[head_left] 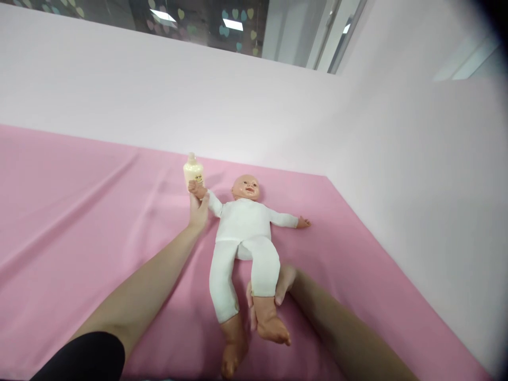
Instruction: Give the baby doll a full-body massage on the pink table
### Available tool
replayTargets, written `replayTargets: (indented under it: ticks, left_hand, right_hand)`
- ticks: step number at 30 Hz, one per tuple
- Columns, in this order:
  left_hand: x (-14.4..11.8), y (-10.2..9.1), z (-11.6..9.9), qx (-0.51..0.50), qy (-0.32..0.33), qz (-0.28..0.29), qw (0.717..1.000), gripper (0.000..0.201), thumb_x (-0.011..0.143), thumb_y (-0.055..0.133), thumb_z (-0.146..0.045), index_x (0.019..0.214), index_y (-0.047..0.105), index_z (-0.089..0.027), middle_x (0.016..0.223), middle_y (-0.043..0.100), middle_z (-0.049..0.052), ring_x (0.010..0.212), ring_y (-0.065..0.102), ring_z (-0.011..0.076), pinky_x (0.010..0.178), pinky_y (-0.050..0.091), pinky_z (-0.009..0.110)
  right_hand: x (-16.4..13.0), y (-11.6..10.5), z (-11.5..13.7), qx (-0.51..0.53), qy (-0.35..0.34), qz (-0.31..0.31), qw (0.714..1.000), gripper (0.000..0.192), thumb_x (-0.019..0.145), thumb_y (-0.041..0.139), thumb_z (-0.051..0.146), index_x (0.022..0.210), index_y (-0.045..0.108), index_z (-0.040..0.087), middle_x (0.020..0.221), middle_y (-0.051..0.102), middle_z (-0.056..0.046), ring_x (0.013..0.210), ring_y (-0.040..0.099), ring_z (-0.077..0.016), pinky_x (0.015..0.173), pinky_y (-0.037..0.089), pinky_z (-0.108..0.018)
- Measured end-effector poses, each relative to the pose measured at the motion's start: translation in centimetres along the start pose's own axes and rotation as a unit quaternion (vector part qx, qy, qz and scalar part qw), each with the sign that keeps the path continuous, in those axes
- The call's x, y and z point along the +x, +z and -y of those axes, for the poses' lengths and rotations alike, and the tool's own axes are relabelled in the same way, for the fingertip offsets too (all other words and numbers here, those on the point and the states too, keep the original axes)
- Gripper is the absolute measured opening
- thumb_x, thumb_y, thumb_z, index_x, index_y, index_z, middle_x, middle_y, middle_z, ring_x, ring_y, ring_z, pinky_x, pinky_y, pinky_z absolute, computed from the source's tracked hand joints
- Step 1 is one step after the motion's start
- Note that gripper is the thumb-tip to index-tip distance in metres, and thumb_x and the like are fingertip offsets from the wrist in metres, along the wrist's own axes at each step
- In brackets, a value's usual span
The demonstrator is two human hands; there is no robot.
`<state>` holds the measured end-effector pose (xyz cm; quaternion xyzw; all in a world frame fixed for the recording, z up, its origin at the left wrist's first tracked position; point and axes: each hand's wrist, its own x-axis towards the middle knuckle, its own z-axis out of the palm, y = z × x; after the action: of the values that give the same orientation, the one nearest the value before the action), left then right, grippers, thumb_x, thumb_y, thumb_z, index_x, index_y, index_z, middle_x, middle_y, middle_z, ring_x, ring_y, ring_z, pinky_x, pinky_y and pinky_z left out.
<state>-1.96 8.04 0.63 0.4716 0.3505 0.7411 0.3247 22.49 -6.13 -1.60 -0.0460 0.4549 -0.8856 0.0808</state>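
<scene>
A baby doll (246, 219) in a white cloth body lies face up on the pink sheet, its head toward the wall. My left hand (198, 211) is closed around the doll's hand on the left side and lifts it a little. Just behind that hand stands a pale yellow bottle (193, 170) with a pump-like or capped top, partly hidden by the doll's hand. My right hand (284, 283) wraps the doll's lower leg on the right from beneath, above the foot. Some of its fingers are hidden behind the leg.
The pink sheet (99, 222) has long creases at the left. A white wall (166, 106) closes off the back, and another white wall (428, 159) runs along the right. Above the back wall is a window (190, 26) with heart-shaped decorations.
</scene>
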Motion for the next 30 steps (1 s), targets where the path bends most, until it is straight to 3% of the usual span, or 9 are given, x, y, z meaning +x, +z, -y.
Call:
replayTargets:
  ticks: [4, 7, 9, 12, 17, 20, 23, 27, 30]
  left_hand:
    - [-1.1, 0.7, -1.6, 0.084, 0.067, 0.152, 0.982, 0.038, 0.071, 0.075, -0.041, 0.101, 0.062, -0.021, 0.106, 0.062, 0.009, 0.11, 0.056, 0.0257, 0.107, 0.037, 0.045]
    - [-1.7, 1.2, -2.7, 0.197, 0.149, 0.335, 0.909, 0.035, 0.071, 0.073, -0.036, 0.103, 0.067, -0.025, 0.108, 0.064, 0.009, 0.106, 0.057, 0.0282, 0.103, 0.039, 0.049]
    - [-1.9, 1.5, -3.1, 0.249, 0.208, 0.41, 0.853, 0.034, 0.073, 0.069, -0.033, 0.107, 0.069, -0.029, 0.112, 0.064, 0.009, 0.108, 0.057, 0.0287, 0.101, 0.04, 0.049]
    - [-1.9, 1.5, -3.3, 0.291, 0.273, 0.432, 0.809, 0.033, 0.078, 0.062, -0.03, 0.11, 0.069, -0.031, 0.113, 0.064, 0.009, 0.11, 0.056, 0.0285, 0.099, 0.041, 0.049]
    - [-1.8, 1.4, -3.2, 0.318, 0.286, 0.439, 0.79, 0.033, 0.081, 0.056, -0.031, 0.112, 0.068, -0.03, 0.113, 0.063, 0.01, 0.11, 0.055, 0.0277, 0.099, 0.041, 0.049]
    - [-2.0, 1.2, -3.1, 0.29, 0.251, 0.422, 0.821, 0.032, 0.08, 0.059, -0.033, 0.111, 0.067, -0.029, 0.114, 0.063, 0.01, 0.11, 0.055, 0.0282, 0.1, 0.04, 0.049]
    - [-2.0, 1.2, -2.5, 0.232, 0.189, 0.35, 0.888, 0.031, 0.08, 0.062, -0.037, 0.108, 0.064, -0.025, 0.107, 0.064, 0.01, 0.105, 0.057, 0.0272, 0.101, 0.041, 0.048]
    - [-1.2, 0.9, -0.9, 0.076, 0.089, 0.149, 0.982, 0.025, 0.082, 0.063, -0.043, 0.096, 0.059, -0.022, 0.096, 0.062, 0.006, 0.101, 0.059, 0.0223, 0.103, 0.042, 0.042]
    - [-0.1, 0.3, 0.3, -0.008, 0.004, 0.012, 1.0, 0.035, 0.079, 0.067, -0.044, 0.106, 0.056, -0.024, 0.111, 0.061, 0.005, 0.11, 0.058, 0.02, 0.103, 0.043, 0.036]
  right_hand:
    - [-0.5, -0.2, -0.8, 0.036, -0.116, -0.092, 0.988, 0.057, 0.056, 0.081, 0.046, 0.096, 0.055, 0.014, 0.083, 0.07, -0.011, 0.08, 0.069, -0.0266, 0.073, 0.054, -0.041]
    - [-0.7, 0.0, -0.1, 0.095, -0.257, -0.201, 0.941, 0.053, 0.066, 0.065, 0.059, 0.092, 0.05, 0.015, 0.069, 0.061, -0.003, 0.06, 0.06, -0.0164, 0.062, 0.056, -0.038]
    - [-0.6, 0.3, 0.9, 0.149, -0.337, -0.264, 0.892, 0.047, 0.075, 0.053, 0.059, 0.093, 0.05, 0.016, 0.066, 0.055, 0.002, 0.053, 0.049, -0.0102, 0.057, 0.053, -0.028]
    - [-0.4, 0.5, 2.0, 0.191, -0.382, -0.295, 0.855, 0.045, 0.083, 0.043, 0.056, 0.095, 0.053, 0.014, 0.062, 0.047, 0.004, 0.051, 0.039, -0.0081, 0.055, 0.048, -0.021]
    - [-0.3, 0.5, 2.3, 0.189, -0.369, -0.314, 0.854, 0.047, 0.081, 0.046, 0.057, 0.094, 0.057, 0.013, 0.061, 0.043, 0.005, 0.051, 0.034, -0.0076, 0.053, 0.044, -0.02]
    - [-0.2, 0.9, 2.3, 0.165, -0.349, -0.322, 0.864, 0.047, 0.085, 0.04, 0.056, 0.094, 0.056, 0.013, 0.063, 0.045, 0.005, 0.051, 0.035, -0.0072, 0.054, 0.044, -0.021]
    - [-0.1, 1.0, 1.9, 0.118, -0.316, -0.316, 0.887, 0.049, 0.083, 0.041, 0.061, 0.094, 0.052, 0.015, 0.063, 0.048, 0.005, 0.05, 0.037, -0.0077, 0.053, 0.046, -0.024]
    - [-0.2, 0.6, 0.7, 0.059, -0.244, -0.266, 0.931, 0.054, 0.083, 0.036, 0.068, 0.101, 0.046, 0.018, 0.068, 0.058, 0.001, 0.042, 0.045, -0.0094, 0.048, 0.051, -0.032]
    - [-0.4, 0.5, -0.1, 0.034, -0.188, -0.175, 0.966, 0.059, 0.078, 0.048, 0.069, 0.109, 0.041, 0.02, 0.079, 0.067, -0.005, 0.041, 0.055, -0.0131, 0.04, 0.051, -0.032]
